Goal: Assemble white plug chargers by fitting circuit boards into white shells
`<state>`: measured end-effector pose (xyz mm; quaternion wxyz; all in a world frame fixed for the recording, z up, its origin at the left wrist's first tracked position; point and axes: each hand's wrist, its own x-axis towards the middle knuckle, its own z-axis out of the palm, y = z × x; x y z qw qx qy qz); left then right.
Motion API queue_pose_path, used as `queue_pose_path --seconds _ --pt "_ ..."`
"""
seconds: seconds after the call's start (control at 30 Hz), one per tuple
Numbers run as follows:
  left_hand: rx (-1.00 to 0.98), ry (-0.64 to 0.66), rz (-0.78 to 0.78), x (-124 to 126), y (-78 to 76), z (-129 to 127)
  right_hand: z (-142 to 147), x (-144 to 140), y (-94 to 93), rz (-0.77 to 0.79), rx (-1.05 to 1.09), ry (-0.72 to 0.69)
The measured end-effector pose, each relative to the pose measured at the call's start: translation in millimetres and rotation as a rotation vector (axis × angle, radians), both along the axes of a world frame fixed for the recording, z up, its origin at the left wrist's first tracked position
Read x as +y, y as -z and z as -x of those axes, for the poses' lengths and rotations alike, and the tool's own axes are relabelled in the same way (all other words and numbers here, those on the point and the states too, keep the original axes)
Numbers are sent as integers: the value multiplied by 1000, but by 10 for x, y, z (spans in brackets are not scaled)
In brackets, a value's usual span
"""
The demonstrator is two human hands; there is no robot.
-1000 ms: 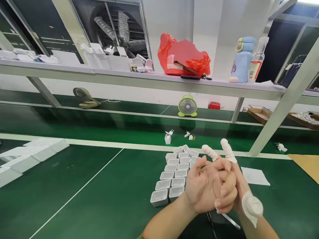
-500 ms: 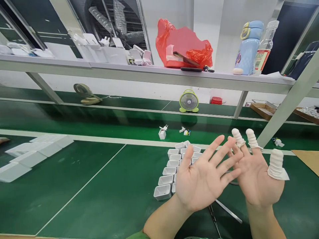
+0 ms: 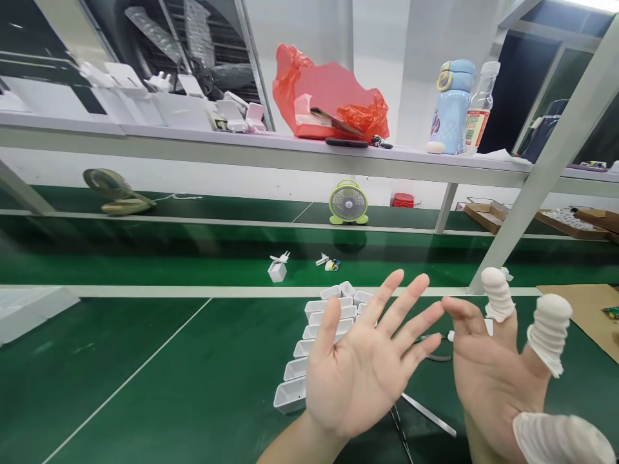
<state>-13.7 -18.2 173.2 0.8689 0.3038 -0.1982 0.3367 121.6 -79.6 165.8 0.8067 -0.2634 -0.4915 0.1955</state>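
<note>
The person's left hand (image 3: 360,374) is raised above the green bench (image 3: 145,361), palm up and fingers spread, grasping nothing. The right hand (image 3: 493,380) is just beside it, also released and empty, with white finger cots (image 3: 549,328) on several fingers; the fingertips of the two hands nearly meet but stay apart. Behind and below the left hand, a block of small white plastic housings (image 3: 309,348) lies in rows, its near corner just left of the wrist. Thin metal tweezers (image 3: 428,415) lie on the bench between the two wrists. To the left of the hands the bench is open out to a white line (image 3: 120,385) running diagonally. Beyond the fingertips a white strip (image 3: 193,291) marks the bench's far edge. A slanting metal post (image 3: 541,174) rises just behind the right hand, and a brown cardboard sheet (image 3: 587,309) lies to its right.
</note>
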Motion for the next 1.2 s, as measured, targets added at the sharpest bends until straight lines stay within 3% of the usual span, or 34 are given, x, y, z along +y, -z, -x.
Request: queue_pose_path --seconds 0.13,0.27,0.5,0.77,1.2 --pt "-4 -54 -14 -27 -2 6 -50 -95 12 52 -18 18" --pt "12 -140 -29 -53 2 9 -93 -140 -25 50 0 -55" --pt "57 -140 2 -14 29 14 -81 -87 -114 81 -35 -171" --pt "98 -208 95 9 23 -5 -102 -61 -105 146 11 -107" --pt "29 -233 55 8 35 28 -112 -44 -62 5 19 -33"
